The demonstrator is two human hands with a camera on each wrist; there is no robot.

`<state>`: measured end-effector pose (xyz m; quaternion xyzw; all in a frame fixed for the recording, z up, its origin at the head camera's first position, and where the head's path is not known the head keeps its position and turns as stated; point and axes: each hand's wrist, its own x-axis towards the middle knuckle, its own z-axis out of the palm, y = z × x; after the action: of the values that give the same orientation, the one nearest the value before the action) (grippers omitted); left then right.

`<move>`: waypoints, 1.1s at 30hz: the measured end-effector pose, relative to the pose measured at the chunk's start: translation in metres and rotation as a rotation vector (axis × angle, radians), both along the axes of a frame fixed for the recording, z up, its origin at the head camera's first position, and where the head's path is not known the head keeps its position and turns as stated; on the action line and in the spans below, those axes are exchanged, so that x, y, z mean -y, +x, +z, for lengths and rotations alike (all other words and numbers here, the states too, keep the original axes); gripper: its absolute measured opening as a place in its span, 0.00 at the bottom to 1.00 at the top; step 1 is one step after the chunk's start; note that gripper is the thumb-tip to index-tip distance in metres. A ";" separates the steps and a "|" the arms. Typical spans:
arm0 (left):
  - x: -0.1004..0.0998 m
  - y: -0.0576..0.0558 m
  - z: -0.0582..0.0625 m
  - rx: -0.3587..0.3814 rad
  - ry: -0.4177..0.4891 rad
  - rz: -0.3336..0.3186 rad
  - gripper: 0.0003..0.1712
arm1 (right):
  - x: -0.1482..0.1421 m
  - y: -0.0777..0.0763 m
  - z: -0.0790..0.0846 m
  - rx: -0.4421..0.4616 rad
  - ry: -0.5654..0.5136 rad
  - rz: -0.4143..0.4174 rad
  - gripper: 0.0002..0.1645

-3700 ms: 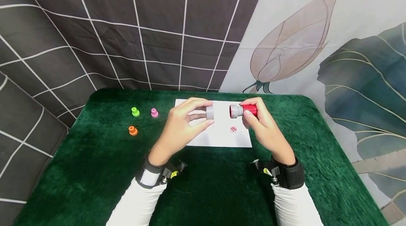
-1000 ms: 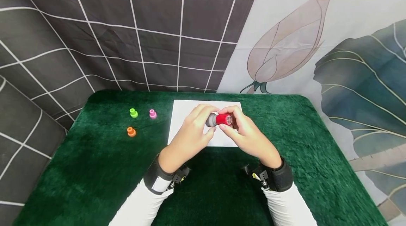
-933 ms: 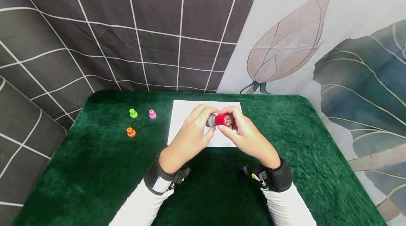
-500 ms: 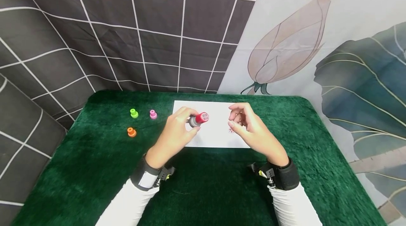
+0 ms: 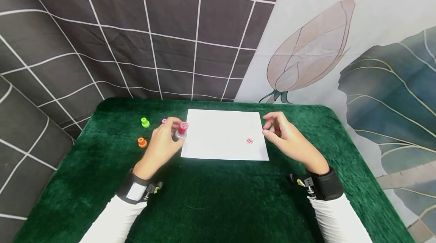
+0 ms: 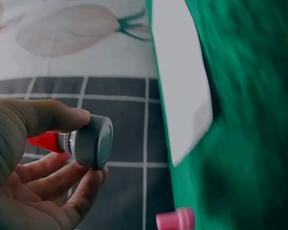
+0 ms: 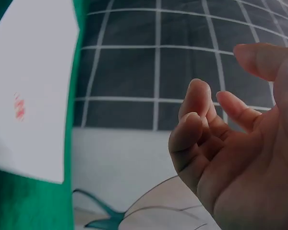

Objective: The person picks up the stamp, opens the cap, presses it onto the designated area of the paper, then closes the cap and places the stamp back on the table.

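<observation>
My left hand [image 5: 160,142] grips a red-handled stamp [image 5: 182,128] by its grey cap, over the left edge of a white paper sheet [image 5: 218,133]. In the left wrist view, thumb and fingertips pinch the grey cap [image 6: 92,143], and the red handle [image 6: 45,141] points back toward the palm. My right hand [image 5: 293,142] is off the paper's right edge with fingers loosely bent and nothing in them; the right wrist view shows the bare palm [image 7: 249,167]. A round red print [image 5: 249,141] marks the lower right of the paper.
Left of my left hand, a green stepped peg-like piece [image 5: 145,122] and an orange one [image 5: 142,142] stand on the green cloth [image 5: 218,197]. A pink one [image 5: 164,120] is partly hidden behind that hand. A tile-patterned curtain [image 5: 173,53] hangs behind the table.
The hands held the cap and stamp apart, then brought them together over the paper. The right hand let go and drew rightward; the left carried the capped stamp leftward, uncovering the red print.
</observation>
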<state>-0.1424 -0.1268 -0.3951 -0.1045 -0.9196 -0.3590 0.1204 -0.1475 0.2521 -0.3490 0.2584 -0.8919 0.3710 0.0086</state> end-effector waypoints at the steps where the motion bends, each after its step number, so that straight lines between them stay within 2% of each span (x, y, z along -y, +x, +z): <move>1: 0.004 -0.001 -0.002 0.006 -0.009 0.005 0.28 | -0.003 -0.001 -0.002 0.003 0.014 0.000 0.24; 6: 0.020 -0.009 -0.014 0.014 -0.076 0.024 0.29 | -0.020 0.000 -0.013 0.042 0.083 -0.024 0.23; 14: 0.030 -0.013 -0.031 0.077 -0.078 0.039 0.29 | -0.035 0.003 -0.019 0.055 0.148 -0.022 0.22; 25: 0.033 -0.019 -0.036 0.140 -0.095 0.017 0.32 | -0.043 0.002 -0.024 0.066 0.185 -0.040 0.21; 28: 0.033 -0.017 -0.035 0.103 -0.094 0.010 0.32 | -0.044 0.001 -0.026 0.050 0.202 -0.042 0.21; 33: 0.033 -0.010 -0.022 -0.031 -0.135 0.013 0.33 | -0.045 -0.001 -0.028 -0.036 0.236 -0.067 0.19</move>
<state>-0.1528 -0.1595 -0.4167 -0.1120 -0.9404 -0.2939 0.1296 -0.1480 0.2975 -0.3770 0.2343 -0.9372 0.2583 0.0063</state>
